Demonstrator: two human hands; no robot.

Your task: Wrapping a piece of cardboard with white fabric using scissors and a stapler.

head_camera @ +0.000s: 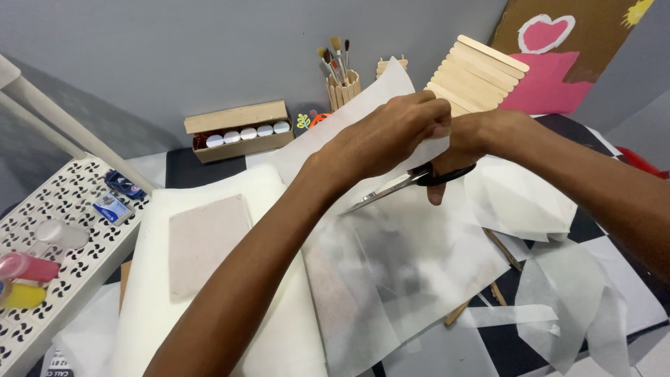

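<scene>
Grey wall behind, black-and-white checkered tabletop point(624, 279) cluttered with craft stuff. Left hand point(391, 132) reaches across, fingers closed pinching the upper edge of a thin translucent white paper sheet point(412, 258), holding it lifted near centre frame. Right hand point(464, 139) just behind it, closed around the black handles of scissors point(398, 187); blades point left-down, partly open, edge of the sheet between them as far as I can tell. Sheet drapes down over the tabletop and over a brown flat piece below. Loose paper offcuts point(551, 293) lie right of it. Panel of glued wooden craft sticks point(481, 70) sits behind the hands. Cardboard box with white-capped paint bottles point(241, 132) at back left, stick-built cup of paintbrushes point(340, 77) near the wall. White perforated tray point(63, 209) far left, with small bottles. Cardboard with pink heart point(558, 49) leans at back right.
</scene>
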